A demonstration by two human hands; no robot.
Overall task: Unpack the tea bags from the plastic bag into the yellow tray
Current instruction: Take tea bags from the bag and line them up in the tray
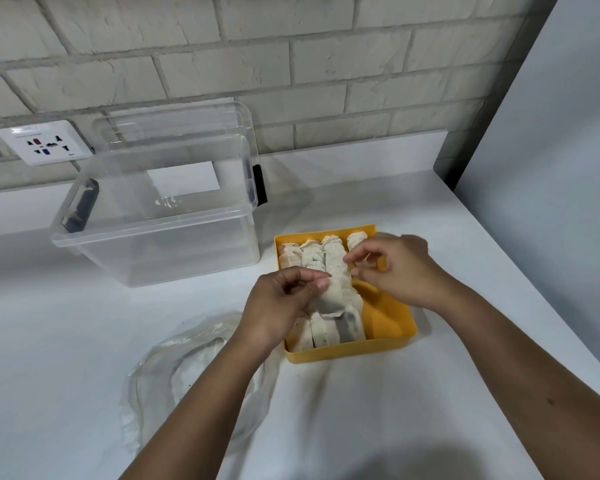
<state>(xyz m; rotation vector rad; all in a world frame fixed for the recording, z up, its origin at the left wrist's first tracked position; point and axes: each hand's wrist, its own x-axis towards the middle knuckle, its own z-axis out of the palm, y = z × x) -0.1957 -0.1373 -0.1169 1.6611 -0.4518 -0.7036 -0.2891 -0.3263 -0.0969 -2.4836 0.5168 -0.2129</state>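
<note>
Left grip (pixel 278 303) pinches tea bag (pixel 333 296) over yellow tray (pixel 388 320); right grip (pixel 395 268) just beside, fingers curled, hold unclear.

The tray (pixel 347 351) is yellow; tea bags (pixel 334 258) white, seemingly dark-speckled.

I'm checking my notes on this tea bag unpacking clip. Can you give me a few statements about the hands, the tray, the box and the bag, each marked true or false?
1. The left hand holds a white paper tea bag over the yellow plastic tray. True.
2. The tray holds nothing yet. False: rows of tea bags fill most of it, with only a strip along its right side bare.
3. The clear plastic storage box stands to the right of the tray. False: it stands to the tray's left and further back.
4. The crumpled clear plastic bag lies on the white table, left of the tray. True.
</note>
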